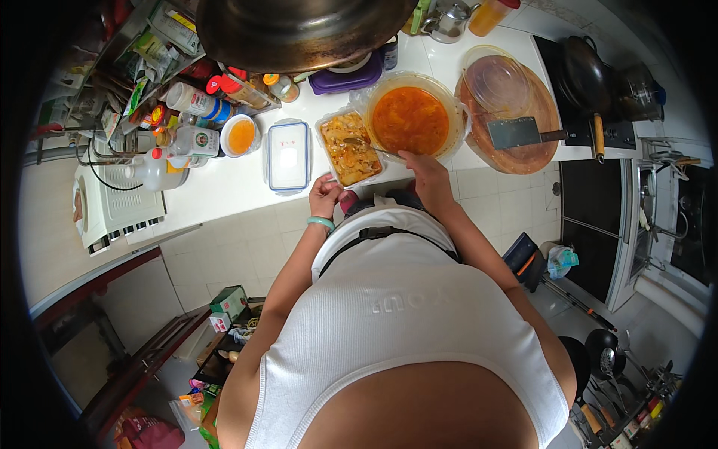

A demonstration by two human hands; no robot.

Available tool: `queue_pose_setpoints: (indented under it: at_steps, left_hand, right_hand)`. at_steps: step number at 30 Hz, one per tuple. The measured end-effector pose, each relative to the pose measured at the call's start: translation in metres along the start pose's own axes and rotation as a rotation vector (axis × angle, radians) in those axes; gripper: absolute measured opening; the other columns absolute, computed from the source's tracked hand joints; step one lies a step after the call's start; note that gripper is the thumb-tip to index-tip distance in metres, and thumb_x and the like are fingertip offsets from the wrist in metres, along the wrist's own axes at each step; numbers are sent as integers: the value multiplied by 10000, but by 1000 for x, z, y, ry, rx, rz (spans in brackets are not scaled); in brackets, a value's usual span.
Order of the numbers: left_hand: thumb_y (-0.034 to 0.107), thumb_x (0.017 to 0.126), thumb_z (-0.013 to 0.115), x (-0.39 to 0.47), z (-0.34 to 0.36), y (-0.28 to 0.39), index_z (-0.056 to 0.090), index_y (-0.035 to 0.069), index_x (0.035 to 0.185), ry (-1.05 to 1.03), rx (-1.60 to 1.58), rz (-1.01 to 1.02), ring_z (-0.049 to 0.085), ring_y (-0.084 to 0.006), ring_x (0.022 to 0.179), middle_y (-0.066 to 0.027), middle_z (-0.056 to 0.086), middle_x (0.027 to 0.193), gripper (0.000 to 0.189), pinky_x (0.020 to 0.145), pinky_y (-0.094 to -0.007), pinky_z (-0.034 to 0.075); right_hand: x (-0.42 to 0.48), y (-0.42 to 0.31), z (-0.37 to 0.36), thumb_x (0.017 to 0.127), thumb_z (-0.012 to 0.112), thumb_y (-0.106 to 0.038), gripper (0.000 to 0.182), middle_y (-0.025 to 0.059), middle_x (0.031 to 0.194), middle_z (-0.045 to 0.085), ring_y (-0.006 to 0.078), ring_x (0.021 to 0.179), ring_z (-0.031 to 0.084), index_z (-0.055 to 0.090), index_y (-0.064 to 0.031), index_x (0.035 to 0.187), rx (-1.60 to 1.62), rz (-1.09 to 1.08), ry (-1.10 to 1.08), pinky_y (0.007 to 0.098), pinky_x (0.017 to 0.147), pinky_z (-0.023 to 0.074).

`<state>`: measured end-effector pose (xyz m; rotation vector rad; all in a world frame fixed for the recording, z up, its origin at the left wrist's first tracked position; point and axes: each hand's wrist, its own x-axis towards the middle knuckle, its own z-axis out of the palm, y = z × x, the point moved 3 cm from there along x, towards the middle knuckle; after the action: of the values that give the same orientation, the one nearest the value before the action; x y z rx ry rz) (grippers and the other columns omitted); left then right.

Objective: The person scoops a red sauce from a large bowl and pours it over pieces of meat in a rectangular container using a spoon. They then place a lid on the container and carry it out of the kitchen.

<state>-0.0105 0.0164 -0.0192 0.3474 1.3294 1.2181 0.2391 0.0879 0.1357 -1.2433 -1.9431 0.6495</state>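
My right hand (431, 181) grips the handle of a metal spoon (377, 148). The spoon's bowl rests on the food in a clear rectangular container (350, 147), which is filled nearly to the rim with yellowish chopped food in sauce. At that container's near left corner, the fingers of my left hand (325, 196) hold the edge. Just to the right stands a large round plastic tub (457, 140) of orange-red soupy liquid (410, 120). A clear lid with a blue seal (288, 156) lies on the counter to the left.
A cleaver (513, 133) and a round clear lid (498, 84) lie on a round wooden chopping board (538, 160). Farther left are a white bowl of orange liquid (241, 136) and several seasoning bottles (196, 140). A dark pan (303, 33) hangs overhead; a wok (586, 73) sits on the hob.
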Motion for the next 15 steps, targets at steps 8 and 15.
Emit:
queue_pose_setpoints:
  at_steps: [8, 15]
  left_hand:
    - [-73, 778, 550, 0, 0, -1, 468, 36, 1093, 2, 12, 1, 587, -163, 730, -63, 569, 815, 344, 705, -315, 548]
    - [-68, 775, 552, 2, -1, -2, 471, 42, 1094, -9, 19, -1, 586, -159, 734, -60, 571, 812, 347, 706, -314, 548]
  right_hand:
    - [-3, 57, -28, 888, 486, -66, 207, 78, 655, 582, 129, 575, 516, 624, -11, 1032, 310, 526, 338, 258, 572, 427]
    - [4, 98, -44, 888, 476, -53, 219, 67, 663, 601, 111, 566, 503, 601, 22, 1051, -14, 588, 379, 252, 560, 430]
